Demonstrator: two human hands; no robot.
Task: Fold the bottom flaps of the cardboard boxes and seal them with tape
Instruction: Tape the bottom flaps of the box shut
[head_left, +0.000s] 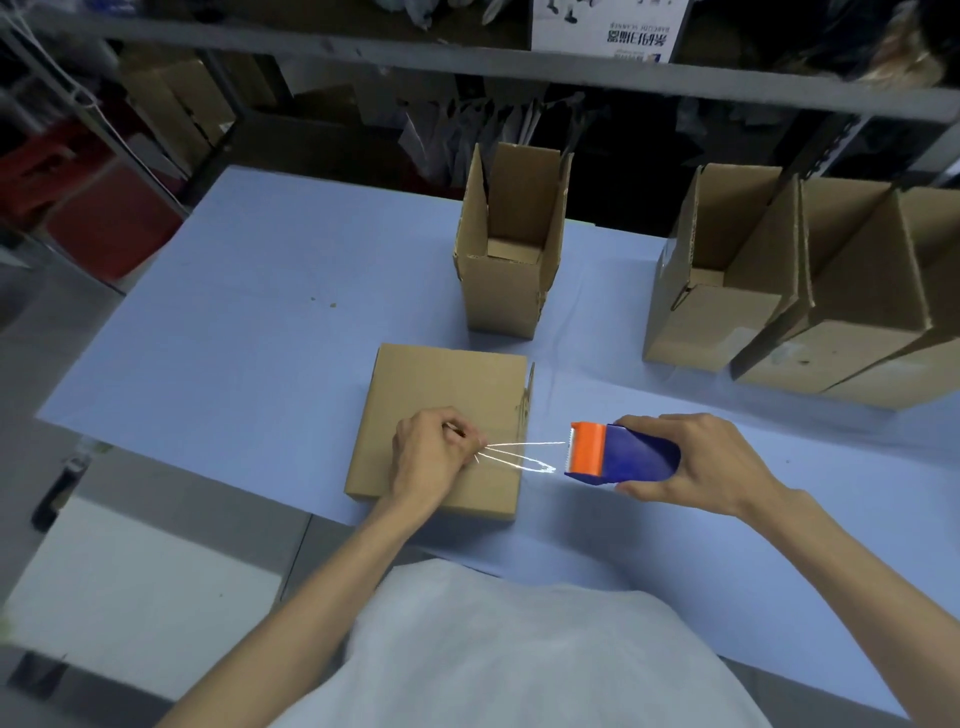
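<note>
A cardboard box (447, 384) stands near the front of the blue table (249, 322) with its folded flaps facing up. My left hand (431, 457) hovers over the box and pinches the free end of a clear tape strip (524, 454). The strip stretches right to a blue and orange tape dispenser (618, 454). My right hand (696, 462) grips that dispenser just right of the box, above the table.
A tall open box (506, 280) stands upright behind the one I work on. Two larger open boxes (727, 291) (857, 322) sit at the right. Metal shelving (467, 57) runs along the back. A white surface (130, 587) lies at the lower left.
</note>
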